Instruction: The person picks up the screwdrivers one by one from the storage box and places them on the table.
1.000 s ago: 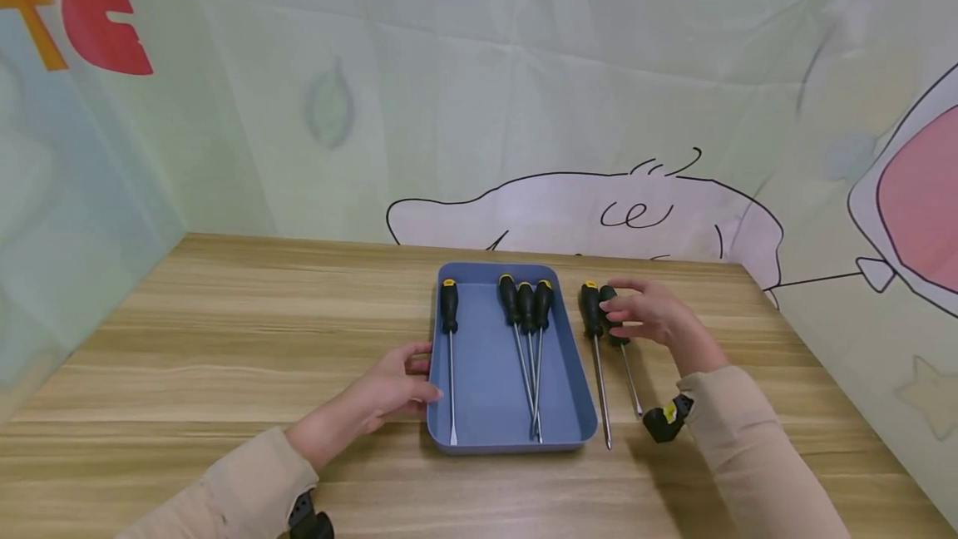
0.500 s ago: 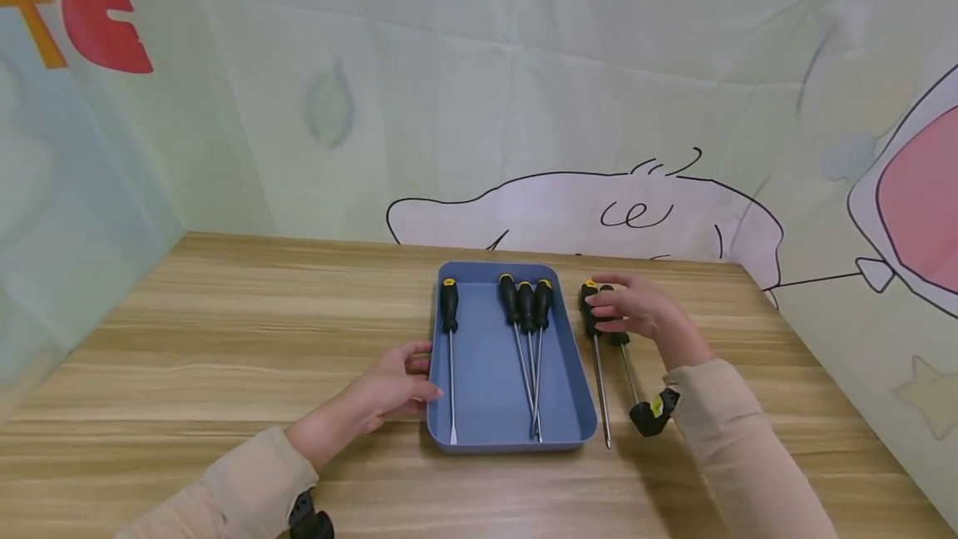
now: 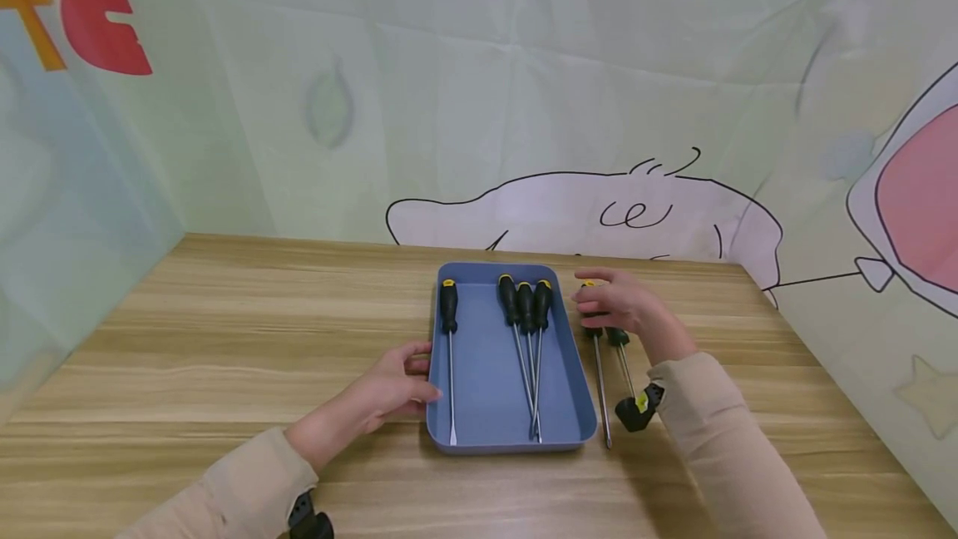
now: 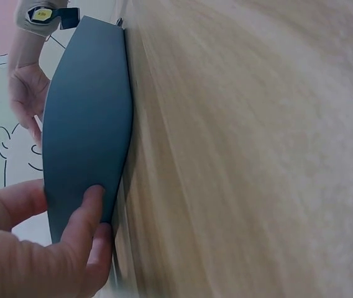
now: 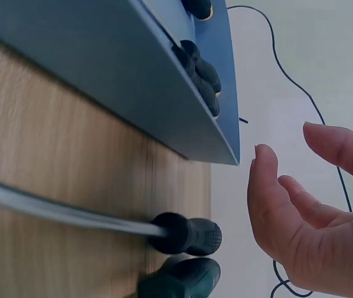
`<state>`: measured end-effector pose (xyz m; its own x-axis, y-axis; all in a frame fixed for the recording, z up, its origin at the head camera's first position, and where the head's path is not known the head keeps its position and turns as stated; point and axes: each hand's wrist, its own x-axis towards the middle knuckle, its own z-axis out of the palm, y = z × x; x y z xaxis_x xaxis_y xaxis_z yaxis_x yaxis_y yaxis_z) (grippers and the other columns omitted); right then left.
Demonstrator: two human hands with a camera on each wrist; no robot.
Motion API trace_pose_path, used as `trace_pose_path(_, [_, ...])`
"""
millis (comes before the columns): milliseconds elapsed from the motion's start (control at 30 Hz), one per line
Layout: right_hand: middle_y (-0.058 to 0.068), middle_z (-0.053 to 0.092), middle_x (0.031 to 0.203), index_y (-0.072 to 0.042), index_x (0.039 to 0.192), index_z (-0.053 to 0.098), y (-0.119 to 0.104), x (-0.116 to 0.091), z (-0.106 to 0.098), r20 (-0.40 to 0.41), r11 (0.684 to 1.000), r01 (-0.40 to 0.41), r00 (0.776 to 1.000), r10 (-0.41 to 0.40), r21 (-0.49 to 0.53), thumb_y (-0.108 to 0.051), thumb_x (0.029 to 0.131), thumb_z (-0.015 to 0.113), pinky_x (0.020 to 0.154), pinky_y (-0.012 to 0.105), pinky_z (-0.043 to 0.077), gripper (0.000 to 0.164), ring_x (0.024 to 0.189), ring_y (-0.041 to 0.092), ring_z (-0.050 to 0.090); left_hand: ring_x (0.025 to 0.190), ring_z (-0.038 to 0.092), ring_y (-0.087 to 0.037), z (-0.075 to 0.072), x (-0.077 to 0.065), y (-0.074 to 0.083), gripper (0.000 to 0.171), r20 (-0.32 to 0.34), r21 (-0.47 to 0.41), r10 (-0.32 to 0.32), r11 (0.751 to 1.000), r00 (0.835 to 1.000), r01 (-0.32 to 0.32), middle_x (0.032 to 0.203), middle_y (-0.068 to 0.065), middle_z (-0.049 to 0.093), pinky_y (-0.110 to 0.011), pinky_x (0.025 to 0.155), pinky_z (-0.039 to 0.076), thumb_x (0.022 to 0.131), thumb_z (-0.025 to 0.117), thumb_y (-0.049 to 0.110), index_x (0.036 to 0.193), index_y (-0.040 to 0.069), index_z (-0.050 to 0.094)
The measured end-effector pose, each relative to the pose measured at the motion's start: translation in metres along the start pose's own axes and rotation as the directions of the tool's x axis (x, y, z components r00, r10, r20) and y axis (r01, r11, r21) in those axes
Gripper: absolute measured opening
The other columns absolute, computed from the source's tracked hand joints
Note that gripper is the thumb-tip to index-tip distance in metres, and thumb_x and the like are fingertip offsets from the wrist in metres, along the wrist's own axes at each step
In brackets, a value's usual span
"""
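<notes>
A blue tray (image 3: 482, 389) stands on the table, and my left hand (image 3: 389, 389) pinches its left wall. In the left wrist view the fingertips (image 4: 92, 198) press the outer side while the thumb goes over the rim. One flat-tipped screwdriver (image 3: 449, 306) lies along the tray's left side; three more, with black handles (image 3: 526, 306), lie together at the right, shafts crossing. Right of the tray, two screwdrivers lie on the table, a nearer one (image 3: 602, 389) and an outer one (image 3: 618, 335). Above their handles hovers my right hand (image 3: 629, 306), fingers apart, holding nothing; it partly hides both.
The wooden table (image 3: 262, 339) meets a printed backdrop (image 3: 479, 106) behind the tray and at both sides. A black wrist camera (image 3: 636, 412) sticks out from the right sleeve, over the outer screwdriver's shaft.
My right hand has shifted left, from the outer screwdriver's handle to over the nearer one's. The left hand, tray and screwdrivers stay in place.
</notes>
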<state>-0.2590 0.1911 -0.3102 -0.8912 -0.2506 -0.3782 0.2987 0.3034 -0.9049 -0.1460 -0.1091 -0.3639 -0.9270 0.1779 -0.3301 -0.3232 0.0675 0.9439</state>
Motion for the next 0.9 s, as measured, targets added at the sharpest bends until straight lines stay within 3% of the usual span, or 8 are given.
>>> trace_pose_path(167, [0.01, 0.05, 0.103, 0.0, 0.144, 0.025, -0.002, 0.004, 0.005, 0.009, 1.0, 0.013, 1.0, -0.013, -0.003, -0.003, 0.09, 0.052, 0.085, 0.037, 0.051, 0.061, 0.084, 0.016, 0.055, 0.092, 0.056, -0.029, 0.0, 0.001, 0.0, 0.071, -0.001, 0.001, 0.0, 1.0, 1.0, 0.0, 0.123, -0.03, 0.043, -0.042, 0.075, 0.055, 0.074, 0.057, -0.019, 0.139, -0.008, 0.029])
trace_pose_path(333, [0.017, 0.049, 0.114, -0.001, 0.144, 0.027, -0.005, 0.006, 0.012, 0.012, 1.0, 0.004, 1.0, -0.004, 0.014, -0.004, 0.09, 0.054, 0.084, 0.036, 0.052, 0.06, 0.094, 0.023, 0.055, 0.091, 0.057, -0.029, 0.0, 0.001, -0.001, 0.071, -0.003, -0.001, 0.001, 1.0, 1.0, -0.001, 0.123, -0.03, 0.043, -0.042, 0.075, 0.055, 0.074, 0.057, -0.02, 0.138, -0.009, 0.03])
trace_pose_path(567, [0.008, 0.053, 0.098, -0.002, 0.143, 0.031, -0.007, 0.01, 0.021, 0.014, 0.999, -0.003, 1.0, 0.002, 0.05, -0.002, 0.089, 0.057, 0.072, 0.03, 0.055, 0.06, 0.072, 0.014, 0.055, 0.09, 0.057, -0.028, 0.0, 0.002, -0.003, 0.07, 0.004, -0.019, 0.012, 1.0, 1.0, -0.012, 0.122, -0.03, 0.044, -0.042, 0.075, 0.055, 0.074, 0.056, -0.02, 0.138, -0.009, 0.03])
trace_pose_path(900, [0.015, 0.047, 0.116, 0.0, 0.143, 0.029, -0.008, 0.017, 0.036, 0.029, 0.997, 0.002, 1.0, -0.004, 0.076, -0.001, 0.089, 0.055, 0.075, 0.032, 0.055, 0.06, 0.102, 0.03, 0.05, 0.09, 0.056, -0.028, 0.001, 0.001, 0.0, 0.07, 0.0, -0.014, 0.002, 1.0, 1.0, -0.002, 0.121, -0.029, 0.044, -0.042, 0.074, 0.055, 0.075, 0.056, -0.02, 0.138, -0.009, 0.029])
